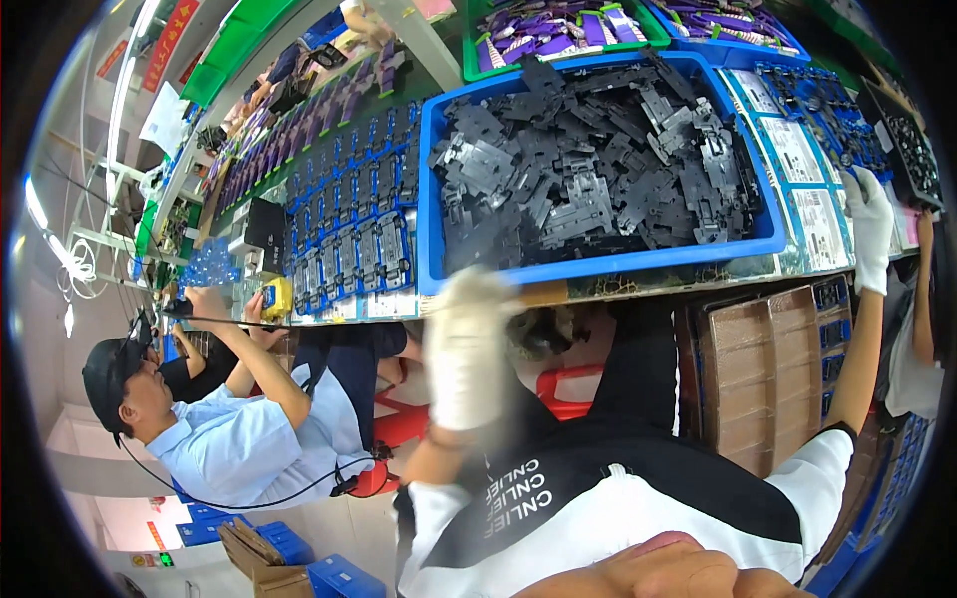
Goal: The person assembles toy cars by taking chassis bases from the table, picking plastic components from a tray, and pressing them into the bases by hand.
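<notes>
My left hand (pixel 467 344), in a white glove, is blurred by motion in front of the near edge of a large blue bin (pixel 608 273). Its fingers are smeared, so any hold is hidden. In the bin lies a heap of flat black plastic plates (pixel 578 204). Far to the right, my white-gloved right hand (pixel 869 224) reaches up to a group of blue plastic frames (pixel 822 115) on the table. Its fingers are bent together at the near edge of these frames; what lies between them is too small to make out.
Rows of black-and-blue assemblies (pixel 349 249) stand left of the bin. Behind it are a green bin (pixel 568 58) and a blue bin (pixel 788 50) of purple parts. Brown partitioned trays (pixel 763 369) stand below the table edge. A person in a light-blue shirt (pixel 239 439) works at left.
</notes>
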A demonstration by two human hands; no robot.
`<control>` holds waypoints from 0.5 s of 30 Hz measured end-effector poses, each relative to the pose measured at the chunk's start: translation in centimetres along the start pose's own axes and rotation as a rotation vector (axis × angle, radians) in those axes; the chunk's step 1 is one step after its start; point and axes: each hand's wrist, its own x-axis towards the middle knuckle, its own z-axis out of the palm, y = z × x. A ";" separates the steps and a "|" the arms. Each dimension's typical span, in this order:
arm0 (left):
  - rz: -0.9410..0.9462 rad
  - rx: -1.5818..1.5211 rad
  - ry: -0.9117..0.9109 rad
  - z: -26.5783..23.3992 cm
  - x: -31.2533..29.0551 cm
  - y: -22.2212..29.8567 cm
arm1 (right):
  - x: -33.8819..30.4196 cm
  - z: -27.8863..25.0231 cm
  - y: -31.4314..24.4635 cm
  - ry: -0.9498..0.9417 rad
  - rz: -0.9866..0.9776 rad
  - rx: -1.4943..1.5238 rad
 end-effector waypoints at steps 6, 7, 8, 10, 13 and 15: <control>-0.213 -0.687 -0.470 9.5 0.4 -6.9 | -12.2 1.7 -18.0 -0.327 -0.595 -0.002; -0.268 -0.714 -0.389 9.9 0.2 -7.2 | -13.2 2.2 -18.4 -0.418 -0.616 0.010; -0.324 -0.738 -0.305 10.0 0.0 -7.4 | -14.0 3.0 -18.7 -0.512 -0.636 0.024; -0.356 -0.791 -0.132 8.3 -0.5 -7.2 | -13.9 4.1 -19.9 -0.690 -0.700 0.128; -0.399 -0.840 -0.148 5.1 -0.4 -6.2 | -10.0 6.8 -20.4 -0.484 -0.766 0.100; -0.422 -0.901 -0.100 3.8 -0.8 -5.4 | -5.2 9.9 -19.9 -0.187 -1.014 -0.217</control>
